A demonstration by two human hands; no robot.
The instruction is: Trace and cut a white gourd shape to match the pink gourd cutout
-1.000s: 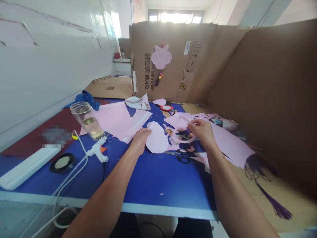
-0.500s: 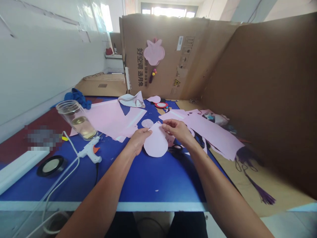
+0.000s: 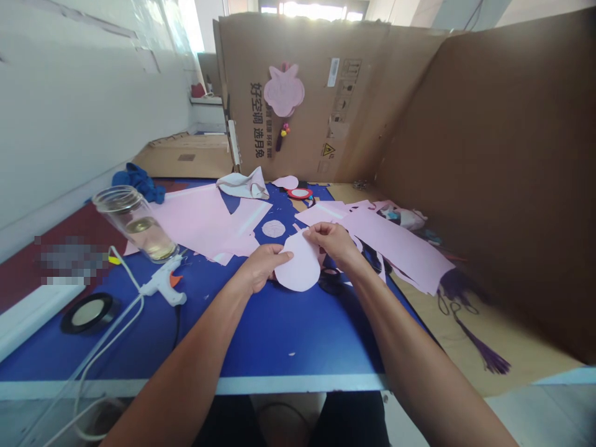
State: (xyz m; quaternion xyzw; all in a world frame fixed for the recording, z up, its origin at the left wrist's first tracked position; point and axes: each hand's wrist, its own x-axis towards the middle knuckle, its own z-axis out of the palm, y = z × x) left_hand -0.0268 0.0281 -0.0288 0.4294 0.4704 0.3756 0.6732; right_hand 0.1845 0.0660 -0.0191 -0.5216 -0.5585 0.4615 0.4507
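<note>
Here, left hand (image 3: 261, 267) and right hand (image 3: 333, 243) pinch a paper cutout (image 3: 300, 268), tip pointing away.

We see bright daylight blowing out the far window (image 3: 311, 9), glare streaking the left wall (image 3: 162, 31), wide-angle bowing at the edges, and soft blur across the right cardboard partition (image 3: 465, 273).

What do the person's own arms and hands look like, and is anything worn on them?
The left forearm and right forearm are bare, with no sleeves. The left hand and right hand wear no gloves, and no watch or bracelet shows.
</note>
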